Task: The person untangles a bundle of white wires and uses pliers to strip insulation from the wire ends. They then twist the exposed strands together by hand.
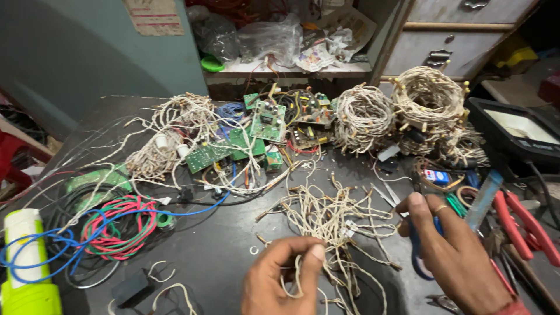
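Green circuit boards [245,143] piled up at the back, red-and-green wire coil [119,227] on the left, red-handled pliers [528,224] far right, lime-green torch [26,262] bottom left.

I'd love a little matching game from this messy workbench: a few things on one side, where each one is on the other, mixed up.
Things:
1. red and green wire coil
2. thin white wire
3. blue-handled tool
4. green circuit board

Places:
A. pinched in the left hand
B. far side of the table, middle
C. held in the right hand
D. left part of the table, among blue wire

Pairs: 1-D, 2-A, 3-C, 4-B
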